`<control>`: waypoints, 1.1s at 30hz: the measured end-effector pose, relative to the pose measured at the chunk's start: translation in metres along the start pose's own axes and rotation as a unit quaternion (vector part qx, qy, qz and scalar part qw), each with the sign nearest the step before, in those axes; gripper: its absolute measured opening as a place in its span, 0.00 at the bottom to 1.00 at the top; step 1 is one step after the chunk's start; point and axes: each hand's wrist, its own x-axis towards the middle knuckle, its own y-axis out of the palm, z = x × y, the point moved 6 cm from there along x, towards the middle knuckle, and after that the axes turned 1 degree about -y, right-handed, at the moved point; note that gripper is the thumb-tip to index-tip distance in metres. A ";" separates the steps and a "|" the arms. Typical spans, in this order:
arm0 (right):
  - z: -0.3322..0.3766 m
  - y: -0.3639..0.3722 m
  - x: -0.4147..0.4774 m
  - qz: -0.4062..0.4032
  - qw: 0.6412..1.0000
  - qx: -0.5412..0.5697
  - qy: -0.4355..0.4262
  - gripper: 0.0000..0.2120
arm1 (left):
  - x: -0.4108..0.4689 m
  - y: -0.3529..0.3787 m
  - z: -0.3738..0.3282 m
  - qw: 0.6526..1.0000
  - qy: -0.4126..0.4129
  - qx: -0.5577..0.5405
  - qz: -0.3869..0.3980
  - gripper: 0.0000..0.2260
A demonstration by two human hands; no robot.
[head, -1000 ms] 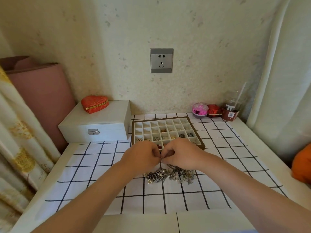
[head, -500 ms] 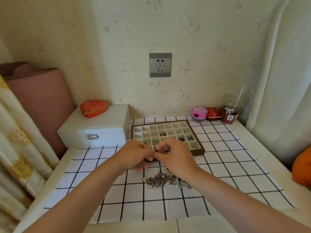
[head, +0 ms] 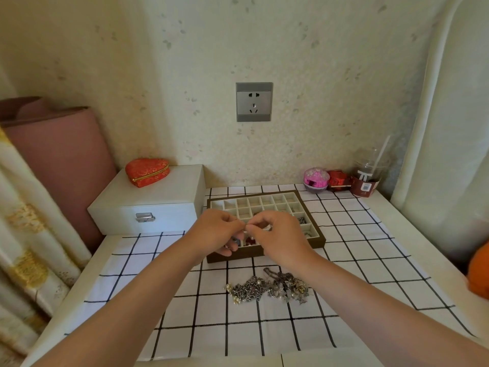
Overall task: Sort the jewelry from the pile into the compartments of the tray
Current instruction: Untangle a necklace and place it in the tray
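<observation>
A tangled pile of silver chains and beads point(head: 267, 287) lies on the checked cloth in front of the tray. The brown tray point(head: 317, 242) has many small cream compartments, a few with small pieces in them. My left hand point(head: 217, 234) and my right hand point(head: 277, 239) are raised over the tray's near half, fingertips meeting. Together they pinch a small piece of jewelry point(head: 245, 229), too small to make out. The hands hide the tray's near-left compartments.
A white latched box point(head: 148, 205) with a red heart-shaped pouch point(head: 147, 172) stands left of the tray. At the back right are a pink ball point(head: 316, 180), a red box point(head: 337, 180) and a plastic cup with a straw point(head: 367, 178). Curtains hang at both sides.
Both hands have lifted away from the pile and moved forward over the tray, still pinching the small piece between them. The pile now lies uncovered.
</observation>
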 end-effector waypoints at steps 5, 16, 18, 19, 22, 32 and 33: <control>-0.003 -0.021 0.026 0.004 1.000 -0.022 0.012 0.06 | 0.016 0.000 -0.019 0.982 0.123 0.133 -0.045 0.04; -0.040 -0.032 0.061 0.110 0.967 -0.231 0.012 0.04 | 0.058 0.019 0.006 0.926 0.161 0.342 0.009 0.20; -0.041 -0.028 0.060 0.131 0.962 -0.239 -0.002 0.04 | 0.062 0.020 0.011 0.930 0.160 0.331 0.014 0.19; -0.041 -0.027 0.060 0.135 0.962 -0.238 -0.005 0.05 | 0.064 0.019 0.013 0.932 0.160 0.325 0.016 0.19; -0.042 -0.026 0.060 0.140 0.961 -0.238 -0.010 0.05 | 0.064 0.016 0.013 0.934 0.164 0.317 0.020 0.18; -0.019 -0.025 0.058 0.123 0.944 -0.296 -0.075 0.05 | 0.044 0.037 -0.002 0.881 0.252 0.400 0.021 0.18; -0.017 -0.025 0.058 0.125 0.941 -0.306 -0.075 0.05 | 0.044 0.040 -0.001 0.873 0.250 0.419 0.020 0.18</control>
